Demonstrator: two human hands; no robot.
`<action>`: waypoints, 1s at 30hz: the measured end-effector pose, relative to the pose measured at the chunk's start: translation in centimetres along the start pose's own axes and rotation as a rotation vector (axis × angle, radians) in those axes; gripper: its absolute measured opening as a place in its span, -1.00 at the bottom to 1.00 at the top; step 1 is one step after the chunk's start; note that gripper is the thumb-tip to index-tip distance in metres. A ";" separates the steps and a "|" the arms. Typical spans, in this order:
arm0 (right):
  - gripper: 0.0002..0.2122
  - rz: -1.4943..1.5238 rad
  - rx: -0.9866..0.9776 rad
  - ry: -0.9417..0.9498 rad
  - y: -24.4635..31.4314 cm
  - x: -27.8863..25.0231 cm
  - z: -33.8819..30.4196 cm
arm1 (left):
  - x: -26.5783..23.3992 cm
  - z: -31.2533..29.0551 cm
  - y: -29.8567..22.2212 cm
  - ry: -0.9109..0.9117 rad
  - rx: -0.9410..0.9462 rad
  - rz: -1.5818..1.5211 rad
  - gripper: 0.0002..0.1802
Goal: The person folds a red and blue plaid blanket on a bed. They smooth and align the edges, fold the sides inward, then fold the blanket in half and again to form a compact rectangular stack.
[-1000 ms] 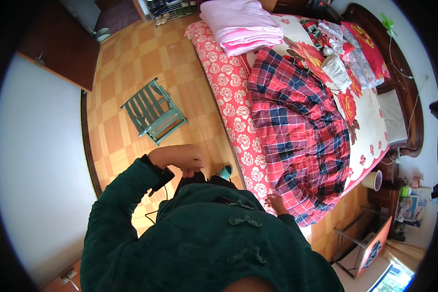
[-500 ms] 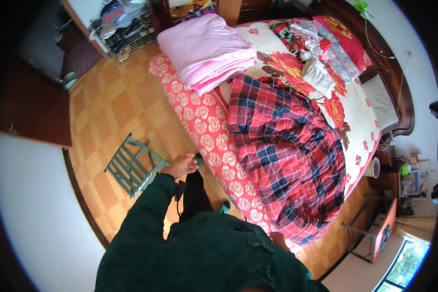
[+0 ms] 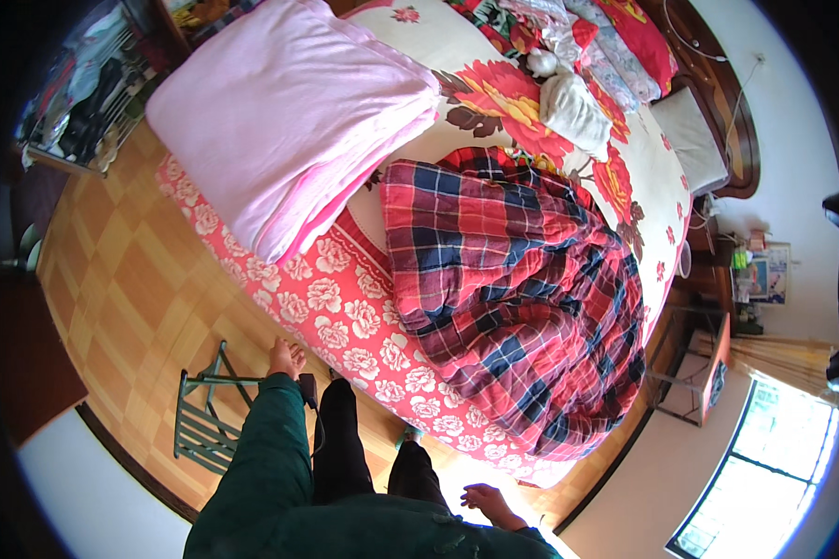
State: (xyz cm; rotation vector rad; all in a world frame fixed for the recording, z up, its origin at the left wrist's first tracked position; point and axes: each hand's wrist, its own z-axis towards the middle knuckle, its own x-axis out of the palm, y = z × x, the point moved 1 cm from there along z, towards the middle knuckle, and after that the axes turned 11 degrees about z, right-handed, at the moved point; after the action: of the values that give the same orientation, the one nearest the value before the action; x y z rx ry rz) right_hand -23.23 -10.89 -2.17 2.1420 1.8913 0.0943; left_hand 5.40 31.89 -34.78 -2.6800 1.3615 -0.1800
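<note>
My left hand [image 3: 287,357] hangs in the air between the bed's edge and a green slatted folding stool [image 3: 205,424]; its fingers are loosely bent and apart, with nothing seen in them. My right hand [image 3: 491,506], low and near the foot of the bed, has its fingers apart and nothing in them. Ahead, a crumpled red and navy plaid cloth [image 3: 522,289] spreads over the bed. Folded pink bedding [image 3: 294,112] lies to its left, by the bed's edge. The floral bed sheet [image 3: 345,321] hangs down over the near side.
A white cloth [image 3: 576,114] and pillows [image 3: 639,37] lie toward the headboard [image 3: 741,140]. At the far left stands a shoe rack [image 3: 93,102], and a dark door [image 3: 37,345] is nearer. Right of the bed are a small table [image 3: 708,373] and a window [image 3: 764,466].
My view has moved closer to the bed, so the pink bedding looks larger. The stool is now lower and nearer my left arm. More of my right hand shows, its fingers apart.
</note>
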 end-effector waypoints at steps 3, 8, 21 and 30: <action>-0.73 0.009 -0.010 -0.014 1.0 2.1 -0.4 | 1.4 0.1 -1.6 -0.007 -0.061 -0.026 -0.35; -0.74 -0.006 -0.041 -0.038 1.6 3.9 -0.2 | 2.5 -4.9 -3.6 0.508 -0.050 0.006 -0.50; -0.77 0.273 -0.175 -0.039 -1.9 2.4 3.4 | -9.8 -7.8 -4.1 -0.025 -0.018 0.376 -0.72; -0.52 1.328 -0.050 -0.354 -9.8 -10.5 12.4 | 5.9 -12.7 -2.9 0.020 0.652 0.828 -0.49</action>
State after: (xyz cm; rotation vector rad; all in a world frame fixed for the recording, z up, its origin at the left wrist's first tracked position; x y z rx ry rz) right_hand -31.21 -22.23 -15.13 2.7115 0.0767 0.0150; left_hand 9.10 28.00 -21.53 -1.4710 1.8711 -0.4521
